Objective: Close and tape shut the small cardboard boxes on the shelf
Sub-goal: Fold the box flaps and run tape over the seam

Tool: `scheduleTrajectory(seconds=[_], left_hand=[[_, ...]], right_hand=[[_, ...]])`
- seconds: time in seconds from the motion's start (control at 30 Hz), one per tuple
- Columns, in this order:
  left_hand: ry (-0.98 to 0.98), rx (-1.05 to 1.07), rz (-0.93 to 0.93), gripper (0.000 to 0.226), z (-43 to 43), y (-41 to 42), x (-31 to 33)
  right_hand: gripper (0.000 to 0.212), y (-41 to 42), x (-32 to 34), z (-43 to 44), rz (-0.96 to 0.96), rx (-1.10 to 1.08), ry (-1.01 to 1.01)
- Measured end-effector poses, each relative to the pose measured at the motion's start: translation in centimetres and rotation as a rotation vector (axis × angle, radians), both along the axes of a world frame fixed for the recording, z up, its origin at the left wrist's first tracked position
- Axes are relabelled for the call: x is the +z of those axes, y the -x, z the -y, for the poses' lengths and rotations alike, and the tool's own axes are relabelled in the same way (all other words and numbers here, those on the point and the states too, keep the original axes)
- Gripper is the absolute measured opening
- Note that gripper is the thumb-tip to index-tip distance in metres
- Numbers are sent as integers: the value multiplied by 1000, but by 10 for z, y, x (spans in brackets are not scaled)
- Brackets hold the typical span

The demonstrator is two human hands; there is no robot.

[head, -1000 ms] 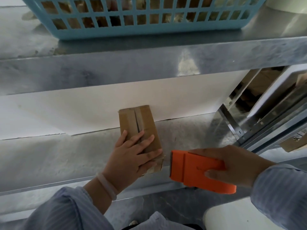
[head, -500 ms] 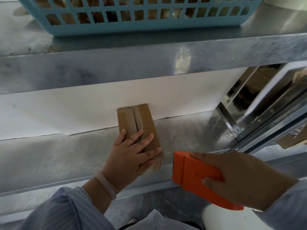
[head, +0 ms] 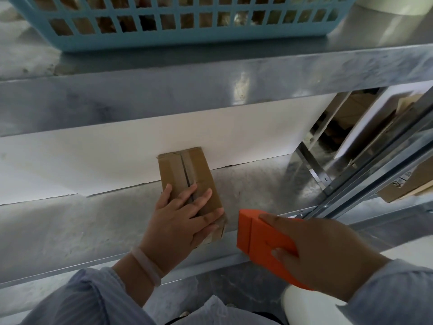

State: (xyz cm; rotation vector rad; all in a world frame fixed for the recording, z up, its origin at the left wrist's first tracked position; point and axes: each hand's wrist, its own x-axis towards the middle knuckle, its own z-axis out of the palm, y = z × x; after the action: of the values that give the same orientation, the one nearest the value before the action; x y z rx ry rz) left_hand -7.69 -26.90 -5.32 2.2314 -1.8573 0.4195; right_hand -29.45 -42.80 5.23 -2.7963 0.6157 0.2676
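Note:
A small brown cardboard box point(head: 185, 165) stands on the metal shelf point(head: 70, 226), its two top flaps folded down with a dark seam between them and old tape along it. My left hand point(head: 180, 219) lies flat on the near half of the box, fingers spread and straight, pressing the flaps down. My right hand point(head: 316, 254) grips an orange tape dispenser point(head: 260, 238) just right of the box's near corner, its front edge close to the box. A white tape roll point(head: 309, 308) shows below that hand.
A blue plastic basket point(head: 178, 36) sits on the upper shelf point(head: 210, 90), which overhangs the work area. A white board point(head: 234, 134) backs the shelf behind the box. Metal uprights point(head: 346, 191) and more cardboard point(head: 403, 188) stand at the right.
My right hand has brought the orange dispenser a little closer to the box and tipped it upward. My left hand has stayed pressed on the flaps.

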Motion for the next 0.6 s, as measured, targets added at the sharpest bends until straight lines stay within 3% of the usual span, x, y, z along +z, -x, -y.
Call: scheduleTrajectory(seconds=[0.1, 0.23, 0.37, 0.5, 0.6], left_hand=[[-7, 2, 0, 36, -2, 0, -1], [-4, 10, -24, 35, -1, 1, -2], [5, -47, 19, 37, -9, 10, -4], [10, -40, 4, 38, -10, 14, -5], [14, -31, -65, 38, -4, 0, -2]], right_hand=[[63, -7, -7, -5, -74, 76, 138], [70, -18, -26, -19, -108, 104, 176], [75, -20, -58, 4, -190, -28, 275], [72, -12, -75, 16, -120, -56, 261], [58, -14, -67, 22, 62, -11, 288]])
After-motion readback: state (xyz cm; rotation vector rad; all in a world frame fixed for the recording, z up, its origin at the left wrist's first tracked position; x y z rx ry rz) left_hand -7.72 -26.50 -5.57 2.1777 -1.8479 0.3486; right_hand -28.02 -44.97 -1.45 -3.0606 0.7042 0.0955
